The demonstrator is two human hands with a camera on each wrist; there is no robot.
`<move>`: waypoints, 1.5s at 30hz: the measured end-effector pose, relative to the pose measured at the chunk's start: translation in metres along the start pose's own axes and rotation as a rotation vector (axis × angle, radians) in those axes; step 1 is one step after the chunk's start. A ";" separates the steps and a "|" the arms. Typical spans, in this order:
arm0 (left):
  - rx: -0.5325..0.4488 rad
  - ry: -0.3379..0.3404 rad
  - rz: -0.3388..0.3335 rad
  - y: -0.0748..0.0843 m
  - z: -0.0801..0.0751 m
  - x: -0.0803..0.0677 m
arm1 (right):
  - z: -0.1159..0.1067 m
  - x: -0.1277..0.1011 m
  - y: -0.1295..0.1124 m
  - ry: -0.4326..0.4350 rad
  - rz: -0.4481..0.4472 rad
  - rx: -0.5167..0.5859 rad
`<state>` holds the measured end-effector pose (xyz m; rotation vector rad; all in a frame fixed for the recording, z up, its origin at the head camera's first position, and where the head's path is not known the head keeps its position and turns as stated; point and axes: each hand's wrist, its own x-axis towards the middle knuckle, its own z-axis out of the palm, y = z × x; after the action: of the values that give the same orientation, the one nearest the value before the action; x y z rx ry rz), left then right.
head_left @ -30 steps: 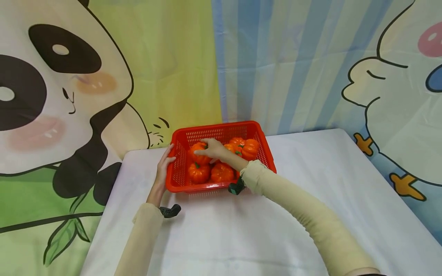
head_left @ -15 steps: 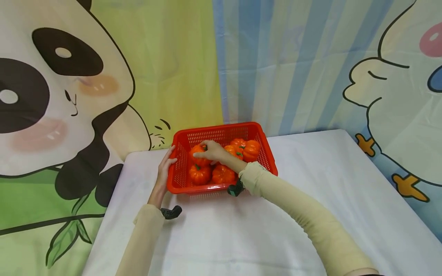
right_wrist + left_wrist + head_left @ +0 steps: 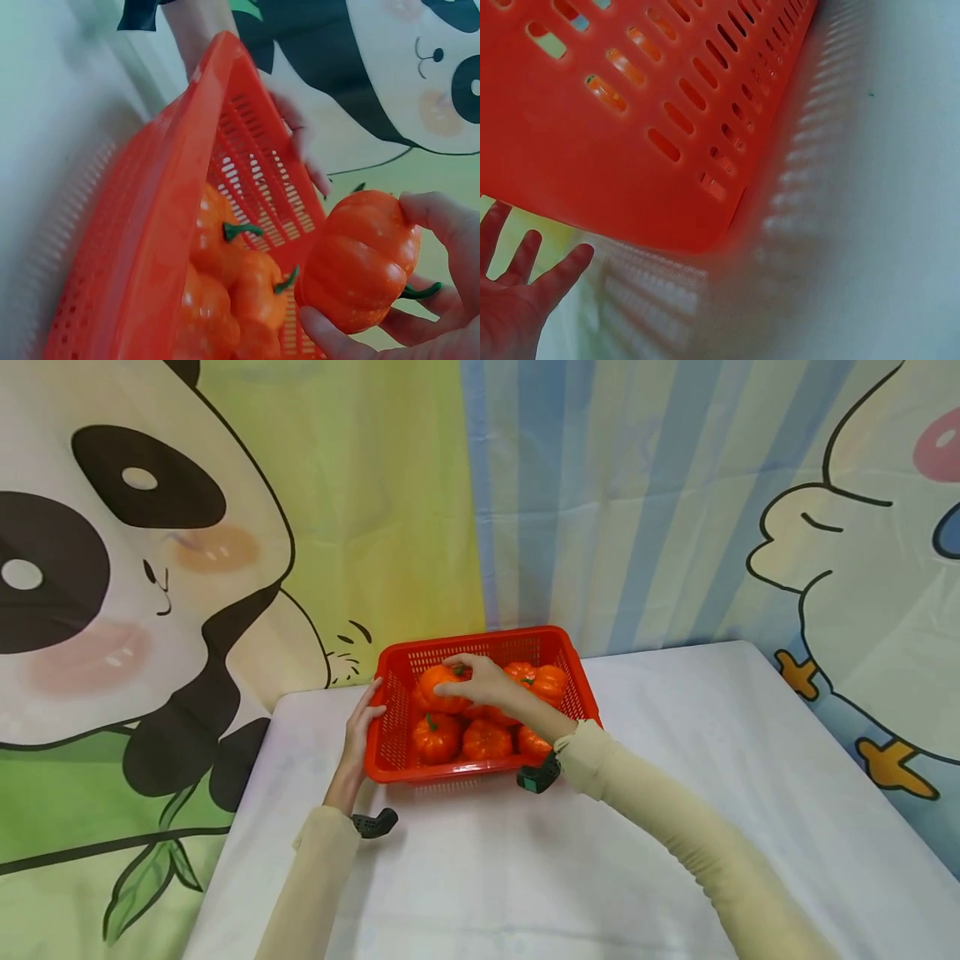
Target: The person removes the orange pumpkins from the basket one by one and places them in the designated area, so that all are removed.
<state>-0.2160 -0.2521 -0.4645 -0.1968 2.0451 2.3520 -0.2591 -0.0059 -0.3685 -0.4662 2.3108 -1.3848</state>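
A small orange toy pumpkin with a green stem is pinched between the thumb and fingers of my right hand, over the left half of a red plastic basket. Below it in the basket lie several more toy pumpkins, some partly hidden by my right hand and forearm. My left hand rests against the basket's left side, its fingertips at the rim. In the left wrist view its fingers look straight and spread beside the slotted red wall.
The basket stands at the back of a white-covered table, close to a printed curtain with a cartoon panda. Black wrist-worn devices sit on both wrists.
My right hand has raised the toy pumpkin slightly and shifted right, uncovering another pumpkin at the basket's front right. My left hand has stayed at the basket's left side.
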 end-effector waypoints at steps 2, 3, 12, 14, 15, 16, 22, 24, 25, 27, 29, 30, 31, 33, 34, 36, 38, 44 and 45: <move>0.001 0.001 -0.002 0.001 0.000 0.000 | -0.007 -0.005 0.001 0.000 0.005 0.025; -0.002 0.002 -0.007 0.001 0.000 0.000 | -0.010 -0.007 0.002 0.002 0.011 0.035; -0.007 0.002 -0.019 0.000 0.000 0.001 | -0.035 -0.028 -0.002 0.051 -0.029 -0.030; -0.001 0.007 -0.024 0.000 0.000 0.001 | -0.040 -0.034 -0.003 0.066 -0.038 -0.053; 0.000 0.010 -0.026 0.001 0.000 0.000 | -0.042 -0.038 -0.003 0.073 -0.041 -0.067; 0.001 0.015 -0.025 0.001 0.000 0.001 | -0.044 -0.042 -0.002 0.075 -0.044 -0.076; 0.018 0.025 -0.040 0.001 -0.002 0.001 | -0.056 -0.064 0.007 0.087 -0.041 -0.051; 0.028 0.029 -0.047 0.001 -0.002 0.001 | -0.061 -0.071 0.010 0.077 -0.045 -0.013; 0.031 0.027 -0.046 0.001 -0.002 0.001 | -0.063 -0.075 0.010 0.073 -0.048 -0.003; 0.025 0.025 -0.045 0.001 -0.002 0.001 | -0.068 -0.082 0.011 0.066 -0.060 0.009; 0.017 0.018 -0.042 0.000 -0.002 0.001 | -0.072 -0.088 0.010 0.059 -0.066 0.028; 0.018 0.016 -0.039 0.000 -0.001 0.001 | -0.074 -0.091 0.010 0.061 -0.068 0.026; 0.016 0.015 -0.041 0.000 -0.001 0.001 | -0.075 -0.094 0.010 0.059 -0.073 0.028; 0.014 0.015 -0.041 0.000 -0.002 0.001 | -0.078 -0.099 0.010 0.057 -0.077 0.047; 0.014 0.016 -0.041 0.000 -0.002 0.001 | -0.079 -0.101 0.010 0.063 -0.076 0.047; 0.015 0.014 -0.038 0.000 -0.002 0.001 | -0.081 -0.104 0.012 0.078 -0.078 0.031; 0.012 0.014 -0.036 0.000 -0.002 0.001 | -0.084 -0.106 0.015 0.098 -0.076 0.006; 0.037 0.024 -0.034 0.001 -0.002 0.000 | -0.089 -0.112 0.024 0.163 -0.060 -0.082; 0.040 0.024 -0.033 0.001 -0.001 0.000 | -0.089 -0.112 0.026 0.180 -0.069 -0.081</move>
<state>-0.2155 -0.2536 -0.4637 -0.2573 2.0808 2.2988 -0.2094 0.1265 -0.3343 -0.4674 2.5242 -1.4222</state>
